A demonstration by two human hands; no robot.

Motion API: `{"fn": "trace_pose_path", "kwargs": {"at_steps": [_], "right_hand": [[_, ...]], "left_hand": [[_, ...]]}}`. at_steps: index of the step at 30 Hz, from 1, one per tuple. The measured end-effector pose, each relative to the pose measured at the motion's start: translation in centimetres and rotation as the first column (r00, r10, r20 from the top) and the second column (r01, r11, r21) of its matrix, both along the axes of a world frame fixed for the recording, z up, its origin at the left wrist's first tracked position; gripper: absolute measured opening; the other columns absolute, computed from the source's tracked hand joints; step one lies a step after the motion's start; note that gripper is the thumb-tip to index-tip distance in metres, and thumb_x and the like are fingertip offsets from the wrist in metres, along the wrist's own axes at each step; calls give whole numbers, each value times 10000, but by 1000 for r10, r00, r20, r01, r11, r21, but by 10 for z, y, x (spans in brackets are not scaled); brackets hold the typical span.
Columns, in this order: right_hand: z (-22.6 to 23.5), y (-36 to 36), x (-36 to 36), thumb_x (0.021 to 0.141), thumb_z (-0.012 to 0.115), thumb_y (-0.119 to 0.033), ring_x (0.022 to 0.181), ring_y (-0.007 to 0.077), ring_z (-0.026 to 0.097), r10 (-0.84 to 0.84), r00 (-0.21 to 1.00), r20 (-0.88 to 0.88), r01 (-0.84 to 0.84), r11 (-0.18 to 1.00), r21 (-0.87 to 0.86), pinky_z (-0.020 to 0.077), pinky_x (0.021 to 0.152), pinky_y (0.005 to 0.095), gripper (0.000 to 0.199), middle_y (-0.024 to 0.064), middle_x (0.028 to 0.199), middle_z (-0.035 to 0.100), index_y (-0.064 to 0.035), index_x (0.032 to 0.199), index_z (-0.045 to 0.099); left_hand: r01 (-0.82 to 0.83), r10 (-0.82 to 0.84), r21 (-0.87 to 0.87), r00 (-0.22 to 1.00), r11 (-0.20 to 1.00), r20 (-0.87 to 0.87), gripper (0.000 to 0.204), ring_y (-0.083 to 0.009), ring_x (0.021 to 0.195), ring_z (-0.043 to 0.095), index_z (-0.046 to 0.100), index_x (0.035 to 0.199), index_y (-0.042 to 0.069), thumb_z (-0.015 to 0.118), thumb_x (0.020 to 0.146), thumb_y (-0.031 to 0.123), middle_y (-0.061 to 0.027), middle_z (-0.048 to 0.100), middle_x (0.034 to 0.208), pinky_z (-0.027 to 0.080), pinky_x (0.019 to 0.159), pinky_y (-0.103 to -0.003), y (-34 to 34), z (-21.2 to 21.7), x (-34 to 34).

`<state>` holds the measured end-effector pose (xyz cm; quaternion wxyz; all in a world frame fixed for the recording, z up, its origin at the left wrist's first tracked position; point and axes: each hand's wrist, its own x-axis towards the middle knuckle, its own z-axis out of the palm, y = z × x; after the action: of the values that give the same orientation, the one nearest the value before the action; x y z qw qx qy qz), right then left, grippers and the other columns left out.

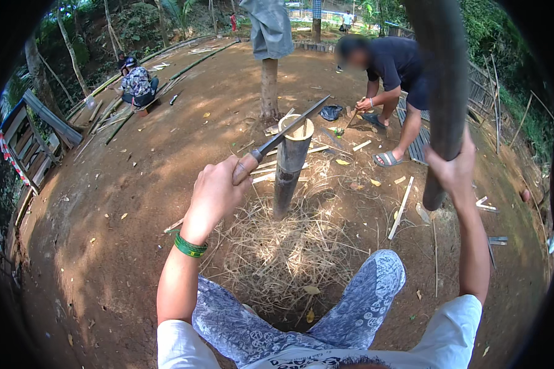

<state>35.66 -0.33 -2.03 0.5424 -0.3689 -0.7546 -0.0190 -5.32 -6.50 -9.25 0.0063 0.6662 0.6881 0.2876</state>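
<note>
Brown dirt lies all around. My left hand [218,187] grips the knife [283,138] across the bamboo post [289,166] at center; my right hand [452,166] grips a thick club [440,80]. I should keep the blade centered and hit straight down.

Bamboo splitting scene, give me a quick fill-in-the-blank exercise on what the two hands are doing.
1. The left hand grips the wooden handle of a long ____ laid across the top of the upright bamboo section.
2. The right hand holds a thick dark club raised ____ the bamboo.
3. The left wrist wears a ____ band.

Missing words: blade; above; green
</note>
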Motion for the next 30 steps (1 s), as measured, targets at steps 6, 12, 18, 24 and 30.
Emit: {"fn": "trace_pose_path", "kwargs": {"at_steps": [6,12,18,24,30], "right_hand": [[-23,14,-5,634,743,-211,785,413,728,-134,875,466,338,857,-389,547,780,472,645,270,820,705,33,1216,614],[85,-13,12,796,761,-159,781,123,654,-184,982,52,180,981,70,516,721,302,425,63,871,694,14,1156,615],[57,3,-6,759,783,-121,820,157,672,-56,998,-18,57,996,72,540,785,310,456,97,926,711,23,1152,601],[-22,49,-24,650,788,-316,852,468,705,-212,712,670,440,878,-190,556,812,515,697,300,875,707,-3,1227,553],[69,57,-29,693,740,-269,831,387,742,-176,849,497,214,977,-20,570,816,463,663,255,844,726,-44,1289,556]], "left_hand": [[-5,6,24,998,1000,-56,284,-472,867,688,636,970,-2,748,854,231,-268,700,851,551,778,-546,1,-1,9],[-13,14,44,999,999,-29,268,-460,852,670,619,877,6,776,825,217,-262,677,827,513,738,-518,-5,6,17],[-14,16,72,999,997,-27,273,-453,842,673,635,867,5,789,816,226,-261,678,817,511,728,-515,-8,3,19],[36,-23,139,995,990,-93,273,-449,813,676,651,819,3,797,787,231,-243,678,774,517,714,-518,9,14,25],[-41,49,46,983,998,-177,353,-415,915,706,718,907,10,816,790,329,-248,720,899,552,817,-504,26,31,10]]}}
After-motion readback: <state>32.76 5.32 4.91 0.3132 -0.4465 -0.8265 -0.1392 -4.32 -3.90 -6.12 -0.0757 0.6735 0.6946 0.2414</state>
